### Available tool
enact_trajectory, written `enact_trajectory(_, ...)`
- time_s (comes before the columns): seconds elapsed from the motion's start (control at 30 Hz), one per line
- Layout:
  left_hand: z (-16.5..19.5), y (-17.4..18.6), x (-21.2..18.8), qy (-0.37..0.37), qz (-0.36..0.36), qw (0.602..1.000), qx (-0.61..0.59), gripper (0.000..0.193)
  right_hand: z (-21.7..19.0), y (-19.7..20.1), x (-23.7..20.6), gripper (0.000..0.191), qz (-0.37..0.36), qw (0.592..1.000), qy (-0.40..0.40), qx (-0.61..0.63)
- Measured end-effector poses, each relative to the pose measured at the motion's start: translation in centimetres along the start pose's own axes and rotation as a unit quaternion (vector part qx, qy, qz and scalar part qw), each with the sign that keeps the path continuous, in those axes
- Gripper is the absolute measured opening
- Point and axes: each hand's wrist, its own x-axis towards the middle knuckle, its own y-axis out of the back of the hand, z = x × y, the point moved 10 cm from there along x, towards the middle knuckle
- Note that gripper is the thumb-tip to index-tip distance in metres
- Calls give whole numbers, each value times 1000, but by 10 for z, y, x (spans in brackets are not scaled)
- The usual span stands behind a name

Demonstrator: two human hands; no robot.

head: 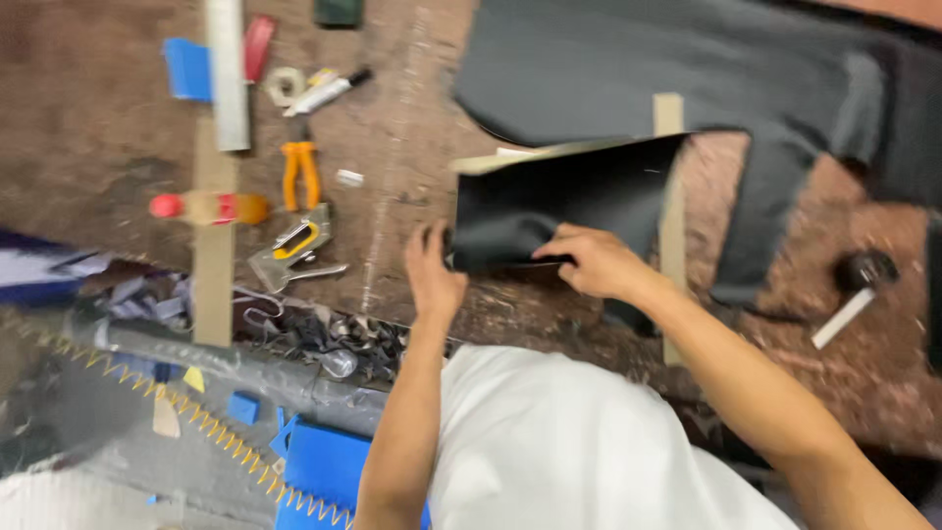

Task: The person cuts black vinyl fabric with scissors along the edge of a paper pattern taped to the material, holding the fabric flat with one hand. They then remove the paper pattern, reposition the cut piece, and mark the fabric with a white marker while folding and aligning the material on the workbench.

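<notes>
The left hand (pixel 433 267) grips the lower left corner of a dark fabric-covered panel (pixel 564 201), fingers curled over its edge. The right hand (pixel 596 259) pinches the panel's bottom edge at about 3 o'clock from the left hand, thumb and fingers closed on the cloth. The panel sits tilted near the middle of the brown surface (pixel 88 118), its pale board backing showing along the top edge.

At 12 to 2 o'clock from the hands, a large sheet of dark grey fabric (pixel 687 69) spreads over the surface, and a cardboard strip (pixel 671 226) runs upright just behind the panel's right side. At 3 o'clock, well apart, lies a mallet (pixel 852 285) with a pale handle.

At 9 o'clock lies a staple gun (pixel 294 245), with orange-handled pliers (pixel 300 169) just above it. Farther out at 10 o'clock are a long cardboard strip (pixel 213 245), a grey ruler-like bar (pixel 228 74) and a blue block (pixel 186 67). At 7 o'clock, blue foam pieces (pixel 319 461) lie below the surface's edge.
</notes>
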Motion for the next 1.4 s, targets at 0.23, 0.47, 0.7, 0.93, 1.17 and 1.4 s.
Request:
enact_trajectory(0.23, -1, -3, -11, -5, -48, 999, 6, 69, 73, -63, -67, 41, 25, 989, -78, 124)
enact_trajectory(0.47, 67, -32, -34, -137, -46, 988, 53, 44, 200, 36, -229, 12, 455, 854, -236, 91)
enact_trajectory(0.7, 109, -79, -59, -194, -140, 971, -4, 60, 283, 58, -352, 34, 588, 718, -360, -97)
enact_trajectory(0.93, 95, -89, -67, -201, -221, 954, 35, 80, 316, 42, -378, 49, 604, 707, -354, 95)
enact_trajectory(1.17, 90, -83, -72, -208, -204, 956, 37, 81, 214, 6, -289, 30, 534, 751, -218, 322)
enact_trajectory(1.4, 90, -90, -70, -198, -232, 950, 70, 81, 115, -76, -125, 32, 241, 922, -140, 269)
